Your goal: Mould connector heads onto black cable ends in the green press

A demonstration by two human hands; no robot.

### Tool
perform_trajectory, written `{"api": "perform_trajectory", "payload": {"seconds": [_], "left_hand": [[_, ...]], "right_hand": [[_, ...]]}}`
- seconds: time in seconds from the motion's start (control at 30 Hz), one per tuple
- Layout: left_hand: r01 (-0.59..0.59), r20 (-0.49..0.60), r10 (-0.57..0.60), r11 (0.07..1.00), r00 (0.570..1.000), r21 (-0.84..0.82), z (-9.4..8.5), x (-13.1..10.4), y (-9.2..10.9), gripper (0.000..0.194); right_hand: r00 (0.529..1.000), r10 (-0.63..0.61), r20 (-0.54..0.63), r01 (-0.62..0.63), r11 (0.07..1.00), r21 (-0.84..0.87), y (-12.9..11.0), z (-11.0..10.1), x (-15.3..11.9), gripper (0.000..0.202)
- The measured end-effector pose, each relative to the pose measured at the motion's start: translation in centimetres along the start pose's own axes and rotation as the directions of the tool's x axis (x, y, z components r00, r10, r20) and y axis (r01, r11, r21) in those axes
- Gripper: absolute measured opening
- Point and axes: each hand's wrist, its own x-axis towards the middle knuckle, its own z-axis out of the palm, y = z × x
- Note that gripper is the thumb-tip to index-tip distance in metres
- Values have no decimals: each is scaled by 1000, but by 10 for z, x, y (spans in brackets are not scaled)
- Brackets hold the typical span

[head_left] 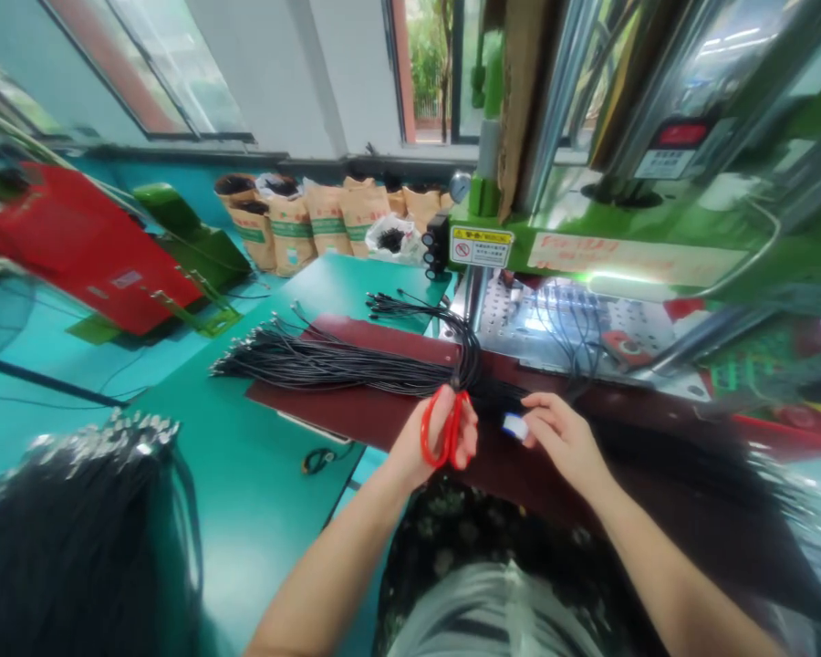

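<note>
The left hand (pixel 410 447) held a pair of red-handled scissors (pixel 427 436), fingers closed about the loops; the blades could not be made out against the dark cables. The right hand (pixel 566 443) was partly curled, its fingertips at a small blue-and-white item (pixel 515 425); whether they gripped it could not be told.

The main cable bundle (pixel 342 363), black with pale metal ends, lay across a maroon sheet (pixel 332 330) on the green table (pixel 239 502), just ahead of the left hand. Part of it curved back beside the machine. A second bundle (pixel 75 538) at lower left was blurred and cut off by the view's edge; a third (pixel 684 465), to the right, was dark and smeared.

Beyond the table stood open brown sacks (pixel 313 219) with green bands; at least two showed dark contents, unidentified. A white plastic bag (pixel 400 233) held small black pieces.

On the green machine (pixel 657 233), a yellow-topped label (pixel 481 248) appeared to read "WARNING", with a red prohibition sign; its smaller print was illegible. Red writing on a pale strip (pixel 629 257) was unreadable.
</note>
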Motion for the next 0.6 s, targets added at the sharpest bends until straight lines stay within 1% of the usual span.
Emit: {"api": "perform_trajectory", "payload": {"seconds": [0.03,0.1,0.17,0.23,0.3,0.33,0.4,0.47,0.5,0.53,0.6], "left_hand": [[95,50,-96,995,994,19,-1,-12,-7,55],[250,134,-254,967,958,50,0,-32,-24,57],[344,225,-344,938,912,40,2,-44,-42,60],[401,311,-386,916,868,19,4,-48,-56,65],[434,364,-418,900,833,40,6,-45,-62,66],[441,369,-437,894,820,79,7,-43,-64,65],[436,349,-482,876,804,205,10,-38,-64,62],[422,312,-525,840,792,342,14,-35,-63,61],[420,303,-543,822,783,385,16,-33,-63,62],[427,305,-560,808,770,405,18,-32,-63,64],[462,324,-590,795,739,393,21,-30,-63,67]], "right_hand": [[1000,-8,11,8,1000,5,5,-4,-4,15],[999,-22,43,21,1000,16,14,-10,-12,16],[996,-47,74,47,999,12,23,-15,-21,19],[993,-76,90,77,997,-4,31,-21,-28,21],[990,-92,104,93,996,-13,37,-27,-33,23],[989,-100,111,101,995,-10,39,-30,-35,23],[985,-123,119,123,992,8,43,-35,-36,23],[983,-138,121,135,990,30,46,-38,-36,22],[983,-136,123,132,990,46,48,-39,-37,21],[984,-127,127,119,990,70,50,-40,-37,21],[985,-107,133,90,987,130,54,-41,-37,23]]}}
